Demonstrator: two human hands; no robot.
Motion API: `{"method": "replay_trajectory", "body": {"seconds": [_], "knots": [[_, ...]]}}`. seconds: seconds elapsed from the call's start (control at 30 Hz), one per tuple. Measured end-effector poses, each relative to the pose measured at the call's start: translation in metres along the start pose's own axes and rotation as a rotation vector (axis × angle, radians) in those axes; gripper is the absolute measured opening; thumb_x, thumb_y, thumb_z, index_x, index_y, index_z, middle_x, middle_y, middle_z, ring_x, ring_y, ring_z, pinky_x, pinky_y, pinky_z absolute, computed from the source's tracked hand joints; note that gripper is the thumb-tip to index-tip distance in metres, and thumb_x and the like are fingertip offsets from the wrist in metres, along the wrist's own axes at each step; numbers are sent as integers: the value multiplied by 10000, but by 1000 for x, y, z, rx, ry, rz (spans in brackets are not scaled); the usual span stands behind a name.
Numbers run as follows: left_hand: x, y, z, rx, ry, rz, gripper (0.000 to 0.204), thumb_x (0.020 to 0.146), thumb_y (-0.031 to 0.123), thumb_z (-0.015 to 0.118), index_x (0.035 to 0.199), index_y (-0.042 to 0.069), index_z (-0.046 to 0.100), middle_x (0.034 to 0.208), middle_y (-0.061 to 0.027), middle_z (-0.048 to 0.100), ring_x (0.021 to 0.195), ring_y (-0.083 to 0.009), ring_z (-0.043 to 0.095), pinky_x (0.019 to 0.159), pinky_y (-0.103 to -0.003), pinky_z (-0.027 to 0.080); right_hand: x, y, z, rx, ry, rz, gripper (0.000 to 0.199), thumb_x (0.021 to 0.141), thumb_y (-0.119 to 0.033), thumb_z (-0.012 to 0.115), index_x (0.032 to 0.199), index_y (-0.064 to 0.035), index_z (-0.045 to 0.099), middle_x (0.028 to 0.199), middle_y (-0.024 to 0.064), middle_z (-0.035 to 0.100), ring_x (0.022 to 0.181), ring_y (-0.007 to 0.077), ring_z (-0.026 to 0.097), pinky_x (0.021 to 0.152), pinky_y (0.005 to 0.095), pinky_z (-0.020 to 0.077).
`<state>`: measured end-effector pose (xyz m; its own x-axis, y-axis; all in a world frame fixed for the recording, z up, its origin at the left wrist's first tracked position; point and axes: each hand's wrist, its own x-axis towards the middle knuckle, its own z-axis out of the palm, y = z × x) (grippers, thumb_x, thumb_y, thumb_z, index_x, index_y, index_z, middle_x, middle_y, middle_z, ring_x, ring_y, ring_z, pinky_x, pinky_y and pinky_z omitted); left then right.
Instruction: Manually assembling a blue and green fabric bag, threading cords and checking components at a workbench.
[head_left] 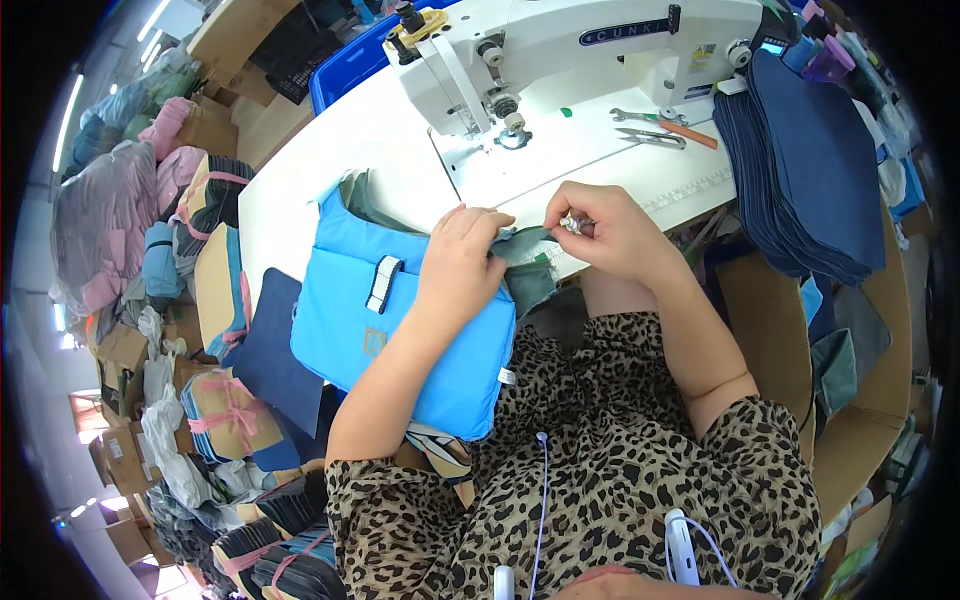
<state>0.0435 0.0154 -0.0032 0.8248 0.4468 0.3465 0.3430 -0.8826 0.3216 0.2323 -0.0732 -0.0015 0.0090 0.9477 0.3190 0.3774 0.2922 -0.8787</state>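
A bright blue sewn fabric piece (345, 300), like a pouch or bag panel, lies over the table's front edge and my lap. It has a white and black strap loop (382, 284) and a small white tag. My left hand (455, 262) is closed on its upper right edge. Dark grey-green lining cloth (532, 283) hangs out beside my left fingers. My right hand (605, 232) is pinched at the end of this cloth, a little apart from the left. Something small and shiny shows between its curled fingers, too small to name.
A white sewing machine (560, 50) stands behind my hands on the white table (330, 130). Small snips (650, 138) and an orange-handled tool (690, 132) lie right of the needle. A stack of navy panels (815, 170) overhangs at right, above a cardboard box (765, 330). Tied bundles (235, 415) stand left.
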Motion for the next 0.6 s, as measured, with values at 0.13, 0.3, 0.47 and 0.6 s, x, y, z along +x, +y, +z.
{"method": "replay_trajectory", "body": {"seconds": [0.13,0.3,0.47,0.6], "knots": [[-5,-7,0,-313,-102,-173,271,673,22,679,924,31,575,738,-78,512,736,-254,553,683,-337,456,7,-6,-1,-29,9,-37,68,759,-19,603,818,-23,569,712,2,561,557,59,427,491,207,357],[-8,-20,3,-565,-107,-360,261,742,45,690,976,0,582,836,-40,592,774,-163,575,715,-283,465,45,-6,7,-230,21,-222,54,773,-100,617,816,-70,604,752,43,607,638,188,564,562,288,433],[-14,-37,10,-1104,-223,-552,220,790,7,650,997,-29,584,922,-64,650,852,-130,606,793,-268,472,84,2,29,-463,-138,-308,118,774,-205,603,845,-110,610,829,54,630,777,261,613,668,363,479],[-18,-46,20,-1219,-194,-548,212,776,12,666,976,-8,599,916,-62,645,895,-139,591,813,-278,458,84,25,41,-458,-169,-174,134,793,-156,591,915,-104,610,845,60,620,798,209,610,655,337,469]]}}
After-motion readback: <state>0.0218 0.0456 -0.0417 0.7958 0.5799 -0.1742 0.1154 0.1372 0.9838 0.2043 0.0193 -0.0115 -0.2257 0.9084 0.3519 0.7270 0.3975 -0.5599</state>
